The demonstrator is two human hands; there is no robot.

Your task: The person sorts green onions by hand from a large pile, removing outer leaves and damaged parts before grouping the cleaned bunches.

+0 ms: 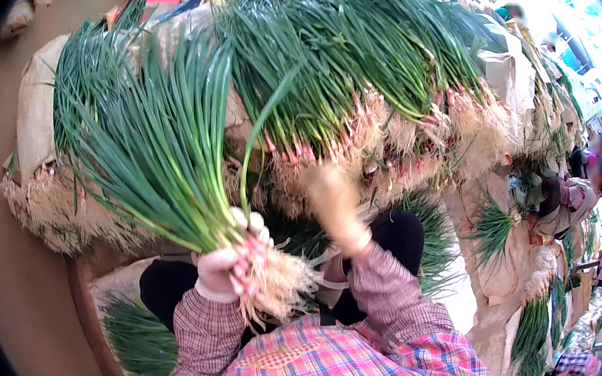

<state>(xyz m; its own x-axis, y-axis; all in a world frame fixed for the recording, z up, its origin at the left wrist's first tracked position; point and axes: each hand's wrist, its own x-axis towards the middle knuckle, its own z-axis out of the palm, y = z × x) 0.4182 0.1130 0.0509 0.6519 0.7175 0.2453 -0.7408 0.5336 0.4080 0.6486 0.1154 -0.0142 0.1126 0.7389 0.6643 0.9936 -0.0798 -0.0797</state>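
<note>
Your right hand (333,198) has open air to its left, a gap running to the bunch of green onions (170,151) in your left hand (219,268); one stray leaf (254,140) bends into its upper part. Ahead, heaped onions (345,49) block the way, their roots (383,123) hanging outward. Your knees (400,240) flank the lower passage.

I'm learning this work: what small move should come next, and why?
If empty, the blurred right hand could perhaps pick a stalk from the heap of long green, pink-based stalks: it is near their pale, stringy roots, while the white-gloved left hand grips a fanned green bunch with pink bulbs.
</note>
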